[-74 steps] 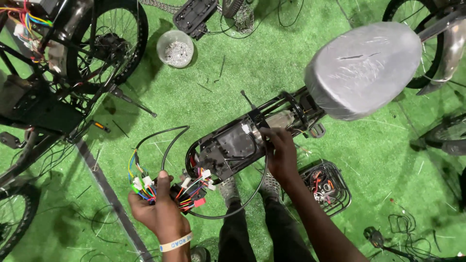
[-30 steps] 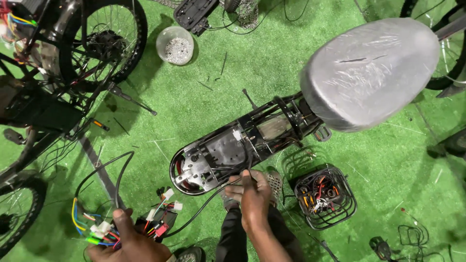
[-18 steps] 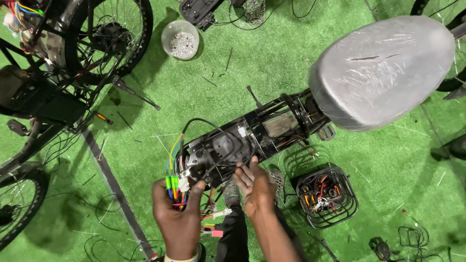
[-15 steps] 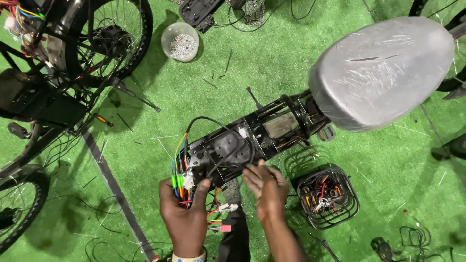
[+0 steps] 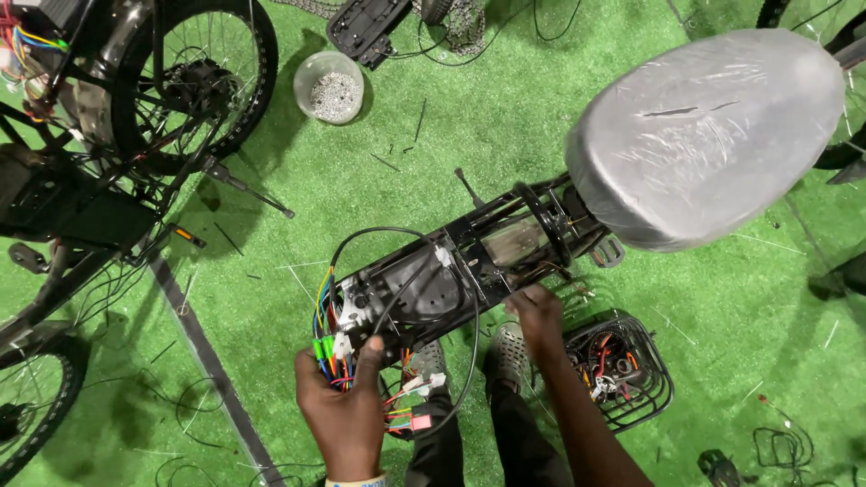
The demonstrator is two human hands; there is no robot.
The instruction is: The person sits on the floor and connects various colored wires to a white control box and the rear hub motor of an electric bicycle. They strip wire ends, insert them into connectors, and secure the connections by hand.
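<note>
As we look down from the head camera, our left hand (image 5: 345,417) is curled around a bundle of coloured wires (image 5: 327,347) with green and white connectors, fingers closed on them at the near end of a long black controller housing (image 5: 424,290). The housing lies open on the green turf floor (image 5: 451,144), running diagonally from the wire bundle up toward a large seat wrapped in clear plastic (image 5: 713,135). A black cable (image 5: 379,236) loops out of the housing and back over its top. More small plugs, red and white (image 5: 417,417), hang just below our left hand.

Our right hand (image 5: 539,317) rests against the lower edge of the housing near its middle, fingers bent and touching the frame; we cannot tell whether it grips anything. Just beside that wrist sits a black wire basket (image 5: 651,379) with loose wiring inside. Our shoes (image 5: 510,347) show between the two arms.

Further off, a clear plastic cup of small metal parts (image 5: 330,86) stands on the turf, near a bicycle wheel (image 5: 185,86) and dark frame at the left. A flat black cover (image 5: 365,27) lies at the top edge.
</note>
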